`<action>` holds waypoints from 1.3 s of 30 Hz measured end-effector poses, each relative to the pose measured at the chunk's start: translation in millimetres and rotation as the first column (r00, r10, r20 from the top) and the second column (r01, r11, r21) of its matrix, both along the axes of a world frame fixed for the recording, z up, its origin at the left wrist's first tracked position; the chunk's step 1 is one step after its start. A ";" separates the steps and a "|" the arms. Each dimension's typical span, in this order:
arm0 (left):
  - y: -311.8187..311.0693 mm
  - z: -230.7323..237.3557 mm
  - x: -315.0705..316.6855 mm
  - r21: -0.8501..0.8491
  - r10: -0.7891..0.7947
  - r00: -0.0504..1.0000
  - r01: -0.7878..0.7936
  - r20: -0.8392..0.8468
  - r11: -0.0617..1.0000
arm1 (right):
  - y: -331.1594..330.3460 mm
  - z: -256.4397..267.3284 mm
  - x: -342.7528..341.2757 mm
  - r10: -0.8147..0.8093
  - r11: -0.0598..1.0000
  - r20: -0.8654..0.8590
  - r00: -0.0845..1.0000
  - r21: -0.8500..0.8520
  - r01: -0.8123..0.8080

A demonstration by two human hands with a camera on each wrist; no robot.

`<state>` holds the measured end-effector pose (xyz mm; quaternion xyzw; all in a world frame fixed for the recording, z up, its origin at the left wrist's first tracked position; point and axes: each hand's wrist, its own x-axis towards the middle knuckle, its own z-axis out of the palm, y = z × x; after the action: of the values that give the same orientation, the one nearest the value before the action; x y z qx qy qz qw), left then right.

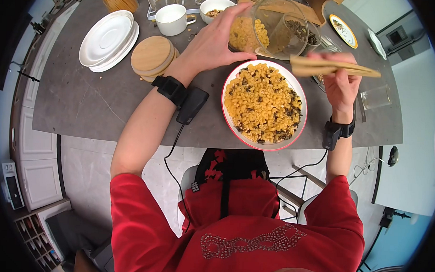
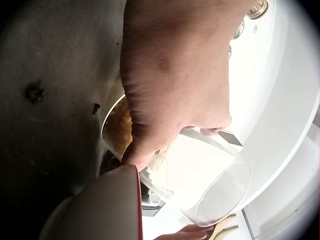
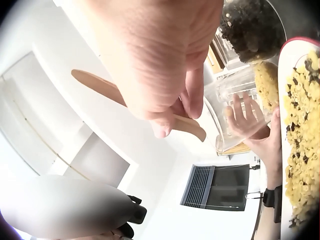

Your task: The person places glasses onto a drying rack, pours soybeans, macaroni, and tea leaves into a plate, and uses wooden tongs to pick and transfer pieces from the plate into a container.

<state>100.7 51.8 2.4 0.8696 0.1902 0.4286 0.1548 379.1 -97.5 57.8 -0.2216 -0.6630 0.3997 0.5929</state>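
My left hand (image 1: 213, 47) grips a clear glass jar (image 2: 222, 192), tipped on its side with its mouth toward my right hand. Yellow macaroni (image 1: 245, 35) lies inside at the jar's closed end. Below the jar stands a white bowl with a red rim (image 1: 223, 105), filled with macaroni (image 1: 261, 104) mixed with dark bits. My left thumb is right at the bowl's far rim. In my right hand (image 1: 343, 85) are wooden tongs (image 1: 335, 68), held level to the right of the jar mouth, blurred in the head view. The right wrist view shows the fingers pinching the tongs (image 3: 102, 87).
Behind the tipped jar stands a glass container of dark bits (image 3: 252, 32). Stacked white plates (image 1: 106, 38), round wooden discs (image 1: 152, 54), a white cup (image 1: 170, 20) and a small bowl (image 1: 207, 5) are on the left. A clear glass (image 1: 377, 97) and an orange-rimmed plate (image 1: 343, 30) lie right.
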 end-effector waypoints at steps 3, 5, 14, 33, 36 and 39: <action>-1.0 1.5 0.4 -0.002 0.000 1.000 0.000 -0.008 1.000 | -8.7 10.9 5.4 0.039 0.995 0.271 0.962 -0.098 -0.013; -2.1 2.3 -0.7 -0.025 0.016 0.999 -0.017 -0.036 1.000 | -7.0 15.9 -1.1 -0.021 0.995 0.408 0.913 -0.081 0.059; -1.9 3.3 -0.1 -0.034 0.012 1.000 -0.013 -0.029 0.999 | -1.5 9.9 -12.5 -0.019 0.999 0.705 0.709 -0.018 0.045; -1.7 1.1 0.1 -0.032 0.009 1.000 -0.009 -0.029 0.999 | 4.1 -2.7 -0.4 -0.090 0.979 -0.004 0.996 0.181 0.089; -1.7 1.3 2.0 -0.014 0.006 1.000 -0.005 0.030 1.000 | 3.4 2.3 -9.2 -0.232 0.962 0.087 0.969 0.167 0.215; -2.5 0.1 0.6 -0.011 0.018 0.999 -0.018 0.026 1.000 | 0.8 4.5 12.5 0.052 0.999 0.112 0.992 0.004 -0.053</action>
<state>101.3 49.3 2.5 0.8612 0.1983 0.4404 0.1582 391.6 -96.7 62.3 -0.2240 -0.7021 0.3998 0.5450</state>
